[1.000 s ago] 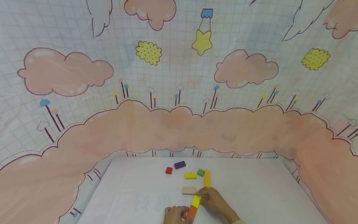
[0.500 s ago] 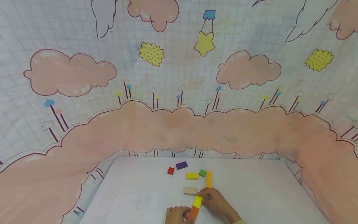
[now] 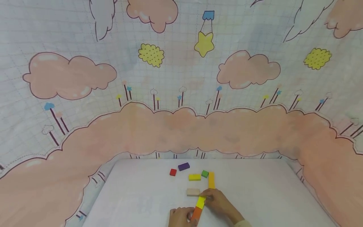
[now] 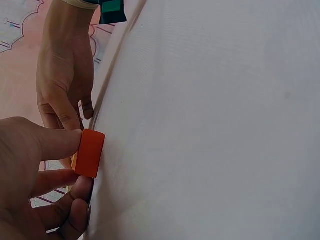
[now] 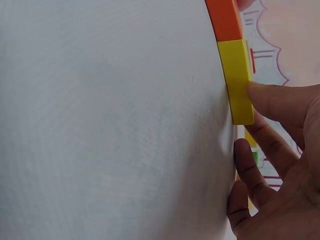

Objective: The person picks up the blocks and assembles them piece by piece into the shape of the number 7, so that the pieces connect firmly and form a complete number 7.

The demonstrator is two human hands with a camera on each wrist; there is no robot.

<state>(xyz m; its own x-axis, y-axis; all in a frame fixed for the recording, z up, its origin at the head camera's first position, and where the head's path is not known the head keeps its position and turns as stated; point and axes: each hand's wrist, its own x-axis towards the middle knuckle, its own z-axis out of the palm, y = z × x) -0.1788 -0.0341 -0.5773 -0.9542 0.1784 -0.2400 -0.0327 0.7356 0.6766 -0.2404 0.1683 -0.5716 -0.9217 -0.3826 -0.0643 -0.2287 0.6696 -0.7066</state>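
Observation:
An orange block [image 3: 196, 214] and a yellow block [image 3: 200, 202] lie end to end in a slanting line on the white table. My left hand [image 3: 180, 217] pinches the orange block [image 4: 91, 154] between thumb and fingers, at the near end of the line. On the yellow block [image 5: 236, 82], my right hand [image 3: 217, 201] has its thumb on one side and a forefinger at the far end. The two blocks touch, as the right wrist view shows. Parts of both blocks are hidden behind fingers.
Just left of the right hand lies a beige block [image 3: 193, 192]. Beyond are a second yellow block [image 3: 194, 177], a green cube [image 3: 205, 173], a long amber block [image 3: 211, 179], a red cube [image 3: 173, 172] and a purple block [image 3: 183, 166]. A cloud-patterned cloth [image 3: 170, 132] rises behind the table [image 3: 136, 189].
The head view has shifted slightly. Both hands and the blocks keep the same places relative to each other.

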